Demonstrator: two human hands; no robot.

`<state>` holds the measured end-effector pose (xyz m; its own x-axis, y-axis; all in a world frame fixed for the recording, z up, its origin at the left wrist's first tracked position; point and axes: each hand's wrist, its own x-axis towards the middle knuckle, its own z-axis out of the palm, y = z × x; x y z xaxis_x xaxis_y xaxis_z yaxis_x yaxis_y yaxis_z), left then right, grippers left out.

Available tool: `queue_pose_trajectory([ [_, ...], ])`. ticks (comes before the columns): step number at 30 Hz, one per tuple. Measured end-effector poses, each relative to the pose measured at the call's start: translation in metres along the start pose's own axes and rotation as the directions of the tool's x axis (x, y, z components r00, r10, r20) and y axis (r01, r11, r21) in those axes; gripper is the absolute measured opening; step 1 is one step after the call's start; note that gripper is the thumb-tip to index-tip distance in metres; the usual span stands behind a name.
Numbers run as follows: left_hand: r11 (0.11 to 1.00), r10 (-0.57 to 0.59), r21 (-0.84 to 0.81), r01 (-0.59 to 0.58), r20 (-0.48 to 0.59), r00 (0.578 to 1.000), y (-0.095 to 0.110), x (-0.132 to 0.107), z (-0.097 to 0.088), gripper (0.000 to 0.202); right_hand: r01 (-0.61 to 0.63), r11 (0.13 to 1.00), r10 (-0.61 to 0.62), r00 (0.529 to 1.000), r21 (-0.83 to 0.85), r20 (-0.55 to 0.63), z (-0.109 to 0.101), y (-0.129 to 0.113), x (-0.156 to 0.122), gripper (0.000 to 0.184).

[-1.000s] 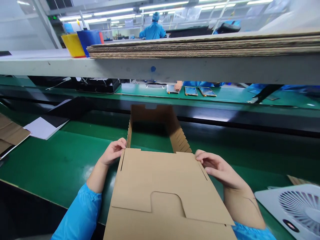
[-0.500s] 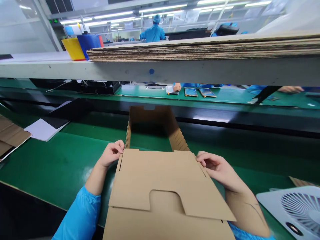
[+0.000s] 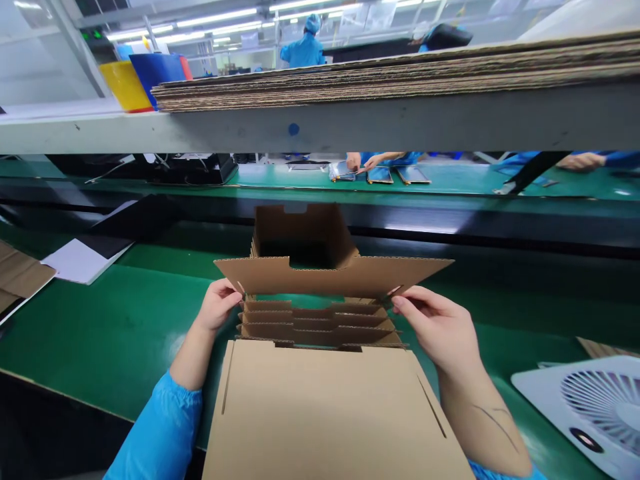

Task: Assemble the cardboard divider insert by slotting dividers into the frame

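A brown cardboard box (image 3: 327,407) lies open on the green belt in front of me. My left hand (image 3: 216,305) and my right hand (image 3: 434,323) each pinch an end of a cardboard flap (image 3: 333,275) that stands raised across the box. Under the flap, several slotted cardboard dividers (image 3: 320,323) show inside the box. The box's far wall (image 3: 300,230) stands upright beyond the flap. Blue sleeves cover both my forearms.
A white fan (image 3: 595,407) lies at the right. White and black sheets (image 3: 85,257) and brown cardboard (image 3: 20,277) lie at the left. A stack of flat cardboard (image 3: 400,70) sits on the shelf above. Other people's hands (image 3: 365,162) work at the far belt.
The flap that lay flat over the near part of the box has been lifted and swung away from me, uncovering the dividers. Both hands moved up with it.
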<state>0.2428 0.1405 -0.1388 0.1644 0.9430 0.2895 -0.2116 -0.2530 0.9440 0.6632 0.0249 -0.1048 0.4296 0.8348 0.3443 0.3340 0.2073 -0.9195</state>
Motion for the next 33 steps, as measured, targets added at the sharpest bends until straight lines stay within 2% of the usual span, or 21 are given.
queue_pose_trajectory([
  [6, 1.000, -0.009, 0.026, 0.008, 0.044, 0.999, -0.003, 0.003, -0.003, 0.049, 0.038, 0.991, -0.031, 0.998, -0.127, 0.062, -0.005, 0.009, 0.006, 0.037],
  [11, 0.998, -0.061, 0.042, 0.057, 0.120, 0.991, -0.005, 0.003, -0.012, 0.045, -0.043, 0.998, 0.049, 0.983, -0.036, 0.177, -0.010, 0.009, 0.010, 0.047],
  [15, 0.996, -0.094, 0.005, 0.094, 0.082, 0.992, -0.008, 0.003, -0.017, 0.049, -0.121, 0.990, 0.110, 0.981, 0.066, 0.158, -0.010, 0.011, 0.012, 0.052],
  [24, 0.997, -0.007, 0.078, 0.006, 0.018, 1.000, 0.001, 0.004, -0.008, 0.046, -0.177, 0.979, 0.168, 0.982, 0.102, 0.090, 0.007, 0.010, 0.010, 0.044],
  [26, 0.994, -0.012, 0.107, 0.009, 0.022, 1.000, 0.001, 0.004, -0.010, 0.046, -0.144, 0.987, 0.137, 0.985, 0.065, 0.107, 0.006, 0.010, 0.011, 0.041],
  [31, 0.985, -0.086, 0.156, 0.079, 0.044, 0.995, -0.004, 0.005, -0.021, 0.046, 0.069, 0.996, -0.057, 0.976, -0.049, 0.212, -0.006, 0.008, 0.014, 0.026],
  [33, 0.977, -0.127, 0.185, 0.110, 0.080, 0.989, -0.005, 0.005, -0.024, 0.047, 0.082, 0.996, -0.069, 0.966, -0.042, 0.249, -0.010, 0.011, 0.015, 0.024],
])
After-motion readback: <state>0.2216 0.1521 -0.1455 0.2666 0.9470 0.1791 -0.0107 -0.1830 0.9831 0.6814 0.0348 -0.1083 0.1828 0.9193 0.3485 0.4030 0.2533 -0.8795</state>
